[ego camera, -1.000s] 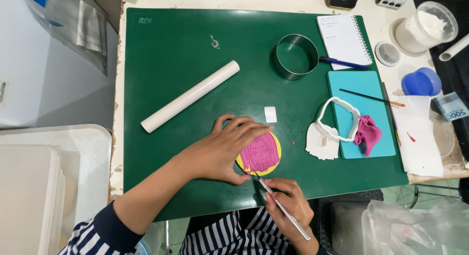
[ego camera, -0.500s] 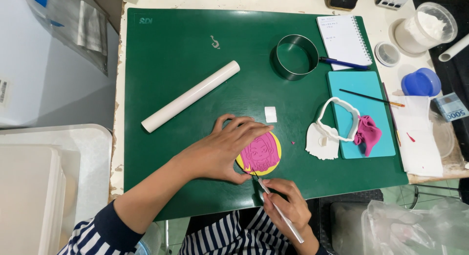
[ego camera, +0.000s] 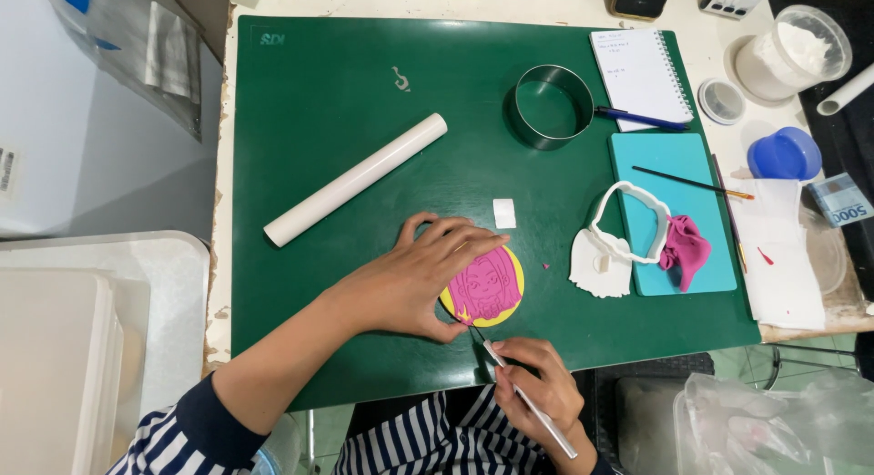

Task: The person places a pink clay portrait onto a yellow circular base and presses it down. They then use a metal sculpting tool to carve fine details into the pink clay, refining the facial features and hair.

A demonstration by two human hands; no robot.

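Pink-on-yellow disc [ego camera: 484, 288] lies where it did a second ago, near the green mat's [ego camera: 346, 111] front edge, the left hand [ego camera: 414, 279] still spread over its rim, the right hand [ego camera: 537, 388] still pinching a thin tool [ego camera: 519, 391] at its lower edge, so trimming looks barely advanced

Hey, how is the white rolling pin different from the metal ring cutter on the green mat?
The white cylindrical rolling pin is long, solid-looking and matte; the round metal ring cutter is short, hollow and shiny. The pin lies on its side, slanted across the green cutting mat; the ring stands on its rim. Both rest on the mat, away from both hands.
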